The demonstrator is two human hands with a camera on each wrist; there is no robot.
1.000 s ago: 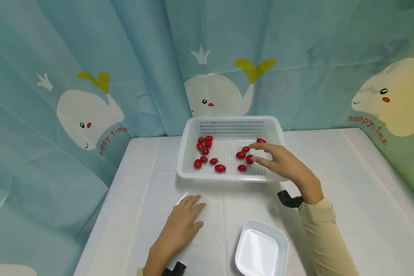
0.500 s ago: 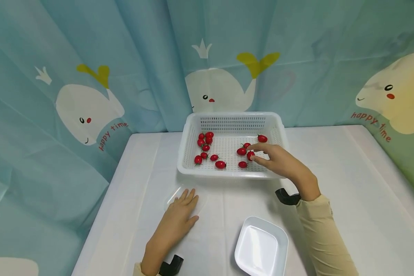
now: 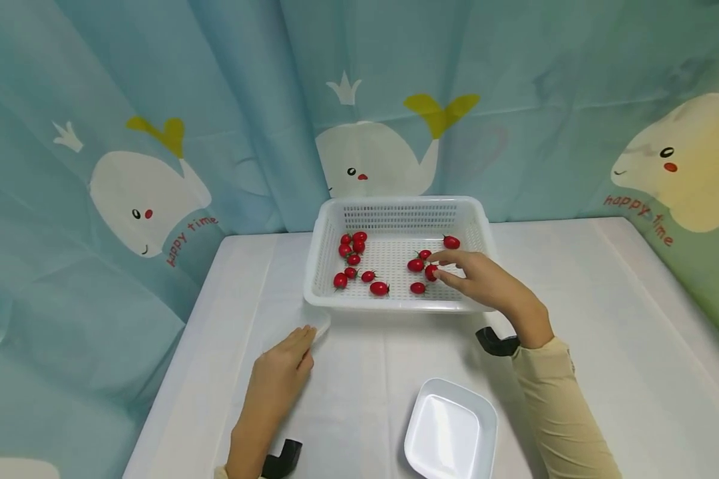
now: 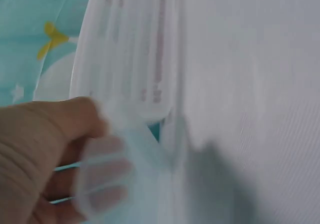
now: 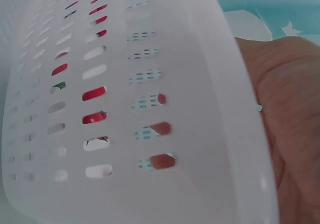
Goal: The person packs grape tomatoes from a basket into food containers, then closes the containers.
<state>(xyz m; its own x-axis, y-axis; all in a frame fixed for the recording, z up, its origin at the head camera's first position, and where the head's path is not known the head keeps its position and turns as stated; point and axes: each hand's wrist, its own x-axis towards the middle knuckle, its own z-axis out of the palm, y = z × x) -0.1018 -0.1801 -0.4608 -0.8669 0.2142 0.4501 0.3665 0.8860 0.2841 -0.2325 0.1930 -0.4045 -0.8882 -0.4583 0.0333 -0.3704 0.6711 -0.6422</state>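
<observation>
One small, oval red tomato (image 3: 431, 273) lies at our right hand (image 3: 485, 281)'s fingertips; whether we grasp it, we cannot tell. More tomatoes (image 3: 379, 289) lie in the white, perforated plastic basket (image 3: 359, 305). Our left hand (image 3: 277, 376) pinches thin, clear plastic (image 3: 322, 326). A square white bowl (image 3: 421, 460) sits on the desk (image 3: 347, 426).

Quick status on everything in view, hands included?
Cherry tomatoes: red, loose, some with green stems
White basket: upright, uncovered, holding tomatoes
White dish: upright, uncovered
Translucent plastic piece: pinched
Left hand: pinching that piece
Right hand: over the basket at a tomato, grip unclear
Blue curtain: hanging, creased
Tablecloth: spread
</observation>
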